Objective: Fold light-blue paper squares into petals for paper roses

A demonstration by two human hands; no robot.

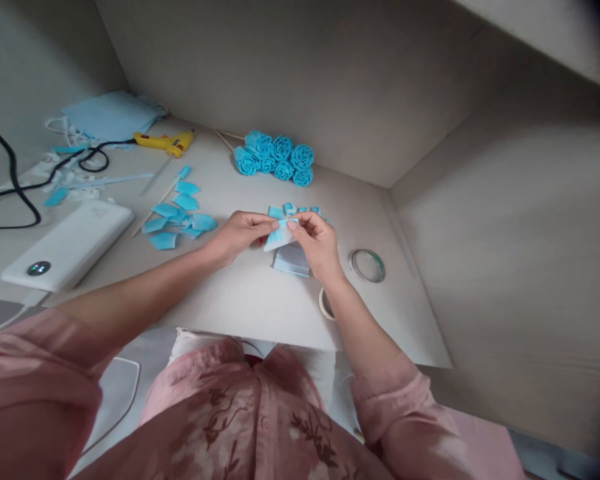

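Observation:
Between my two hands is a small piece of blue and white face-mask fabric (281,237). My left hand (243,233) pinches its left edge, and my right hand (317,243) pinches its upper right edge. Just under the fabric lies a flat grey-blue stack (291,260), partly covered. Behind my fingers are several small blue pieces (289,209), partly hidden. To the left, several cut blue petal-shaped pieces (177,215) lie around a thin wooden stick (156,205) with a blue tip.
Finished blue fabric roses (281,160) rest at the back. A yellow glue gun (167,142) lies by stacked blue masks (107,117). A white power bank (70,247) and black cable (14,177) are left. On the right are a wire coil (367,266) and tape roll (325,305).

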